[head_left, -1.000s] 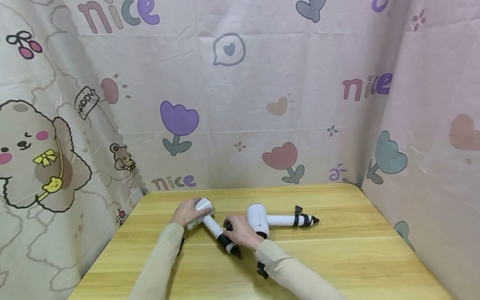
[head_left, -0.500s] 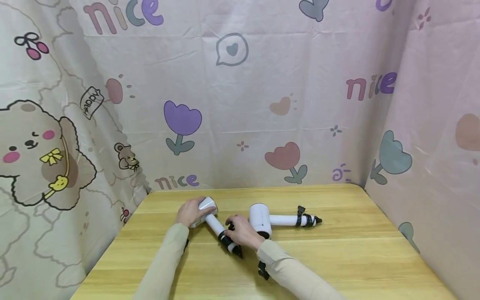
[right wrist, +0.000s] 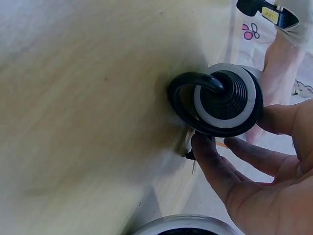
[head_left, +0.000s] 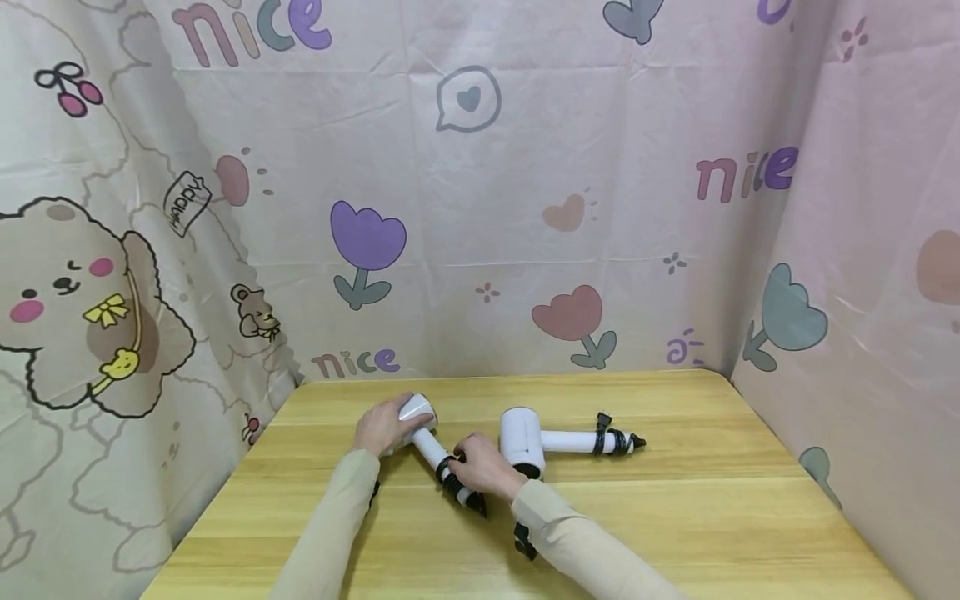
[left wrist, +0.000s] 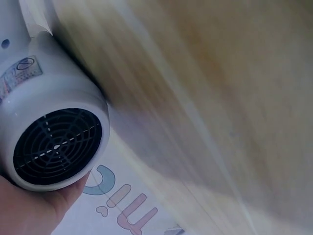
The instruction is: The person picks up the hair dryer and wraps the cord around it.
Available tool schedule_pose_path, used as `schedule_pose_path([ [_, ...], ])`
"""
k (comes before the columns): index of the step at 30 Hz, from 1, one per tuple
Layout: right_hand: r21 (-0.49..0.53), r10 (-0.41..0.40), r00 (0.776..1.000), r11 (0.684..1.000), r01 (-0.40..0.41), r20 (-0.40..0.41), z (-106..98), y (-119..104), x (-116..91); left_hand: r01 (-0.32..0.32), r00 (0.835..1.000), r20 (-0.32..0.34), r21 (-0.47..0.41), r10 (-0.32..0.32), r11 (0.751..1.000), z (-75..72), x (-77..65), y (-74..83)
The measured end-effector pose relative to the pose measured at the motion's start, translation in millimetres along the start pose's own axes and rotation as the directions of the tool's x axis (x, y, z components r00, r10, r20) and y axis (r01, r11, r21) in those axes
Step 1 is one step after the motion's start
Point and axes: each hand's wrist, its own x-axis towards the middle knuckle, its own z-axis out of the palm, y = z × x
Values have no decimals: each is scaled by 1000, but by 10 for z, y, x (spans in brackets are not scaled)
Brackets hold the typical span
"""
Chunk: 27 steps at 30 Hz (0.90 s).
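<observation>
A white hair dryer (head_left: pixel 429 447) lies slanted on the table, its handle pointing toward the front right. My left hand (head_left: pixel 380 427) grips the dryer's barrel from the left; the left wrist view shows its round black intake grille (left wrist: pixel 57 147) above the palm. Black power cord (head_left: pixel 452 482) is coiled round the lower handle. At those coils, my right hand (head_left: pixel 483 463) bends thumb and fingers around the cord. The right wrist view looks onto the ribbed handle end (right wrist: pixel 226 95), where the cord loops out, with a metal plug prong (right wrist: pixel 194 167) just past the fingertips.
A second white hair dryer (head_left: pixel 521 435) lies right beside my right hand, its handle pointing right with cord (head_left: pixel 618 442) wrapped round it. Both stand on a wooden table (head_left: pixel 712 517). A patterned curtain (head_left: pixel 465 208) encloses the back and sides.
The head view has shifted slightly, so the scene sits a little further right. Both hands keep nearly the same places on the dryer, with small finger movement of the right hand at the cord.
</observation>
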Motion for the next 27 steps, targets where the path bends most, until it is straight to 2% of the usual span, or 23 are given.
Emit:
schedule_pose_path([
  [4, -13, -7, 1000, 1000, 8, 11, -41, -12, -24, -21, 1000, -10, 39, 21, 999, 6, 0, 5],
  [10, 86, -12, 1000, 996, 11, 15, -238, -60, -36, -46, 998, -25, 157, 50, 987, 8, -25, 21],
  [15, 74, -1, 999, 997, 3, -34, -433, -26, -23, -146, 986, -57, 187, 159, 971, -58, -70, 106],
  [17, 54, 0, 998, 999, 3, -55, -503, 28, -31, -188, 975, -84, 185, 206, 965, -94, -94, 169],
  [20, 26, -8, 996, 1000, 10, -86, -591, 154, -55, -214, 967, -102, 161, 232, 963, -135, -142, 282],
  [27, -59, 6, 984, 998, -17, -175, -763, 517, -174, -235, 968, -56, 127, 244, 964, -199, -278, 489],
])
